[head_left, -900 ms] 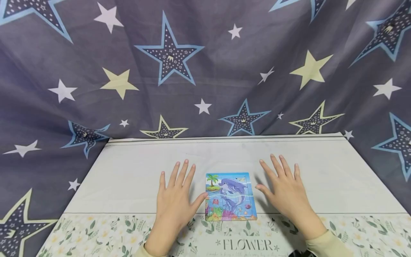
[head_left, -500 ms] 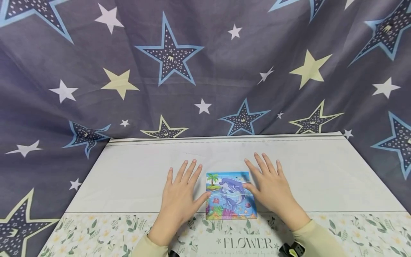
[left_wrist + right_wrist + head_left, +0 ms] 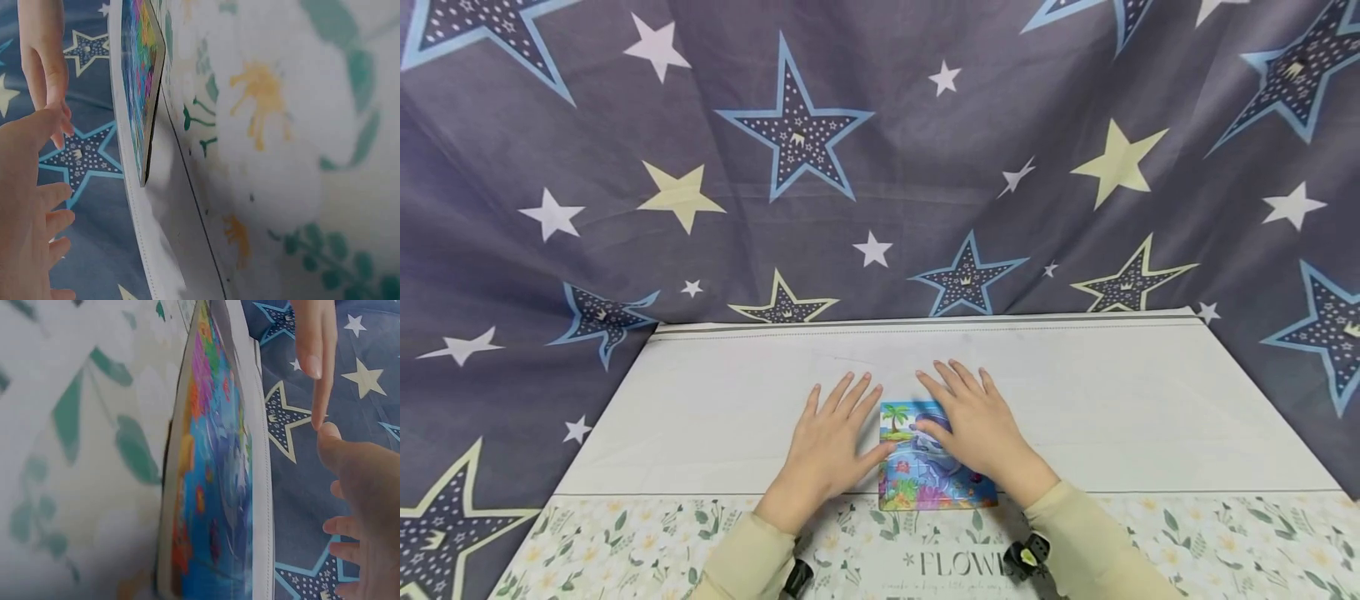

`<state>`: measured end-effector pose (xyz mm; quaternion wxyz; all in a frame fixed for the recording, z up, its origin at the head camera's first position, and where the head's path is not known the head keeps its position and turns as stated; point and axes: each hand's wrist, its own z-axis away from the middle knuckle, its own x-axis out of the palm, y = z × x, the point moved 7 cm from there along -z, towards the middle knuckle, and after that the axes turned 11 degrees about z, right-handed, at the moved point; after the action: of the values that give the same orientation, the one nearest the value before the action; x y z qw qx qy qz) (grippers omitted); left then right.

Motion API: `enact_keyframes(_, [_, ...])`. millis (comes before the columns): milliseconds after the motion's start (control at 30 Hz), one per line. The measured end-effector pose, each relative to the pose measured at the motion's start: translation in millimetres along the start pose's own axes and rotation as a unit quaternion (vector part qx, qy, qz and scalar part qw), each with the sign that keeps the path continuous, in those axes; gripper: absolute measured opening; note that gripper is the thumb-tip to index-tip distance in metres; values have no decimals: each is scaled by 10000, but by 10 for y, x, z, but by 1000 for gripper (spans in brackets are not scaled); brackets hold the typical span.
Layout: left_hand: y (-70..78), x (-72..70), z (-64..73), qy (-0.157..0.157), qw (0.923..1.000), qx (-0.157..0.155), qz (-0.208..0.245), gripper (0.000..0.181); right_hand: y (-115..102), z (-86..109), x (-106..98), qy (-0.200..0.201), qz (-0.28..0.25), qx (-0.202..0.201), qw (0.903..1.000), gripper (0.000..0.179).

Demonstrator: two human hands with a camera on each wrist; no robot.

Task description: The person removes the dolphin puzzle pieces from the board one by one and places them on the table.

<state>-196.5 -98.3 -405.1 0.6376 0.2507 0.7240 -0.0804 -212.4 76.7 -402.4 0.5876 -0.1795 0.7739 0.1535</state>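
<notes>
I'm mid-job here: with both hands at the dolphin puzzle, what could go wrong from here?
The right hand hides part of the dolphin puzzle from the head camera, so a shifted piece there might go unnoticed. The left hand's thumb points towards the right thumb nearby, so the hands could bump. Neither hand grips the puzzle, so a stray brush might slide it across the table cover.

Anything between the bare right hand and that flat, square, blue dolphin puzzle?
Nothing visible: the right hand hovers over the blue dolphin puzzle, across an open gap. The bare left hand is by its left edge, not between.
</notes>
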Motion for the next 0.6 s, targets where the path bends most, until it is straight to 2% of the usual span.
enact_keyframes(300, [-103, 111, -68, -572, 9980, 4, 270, 85, -142, -125, 97, -28, -86, -359, 9993, 67])
enact_keyframes(600, [-159, 267, -27, -1262, 9875, -112, 934, 98, -193, -213, 165, -206, -228, -730, 9969, 55])
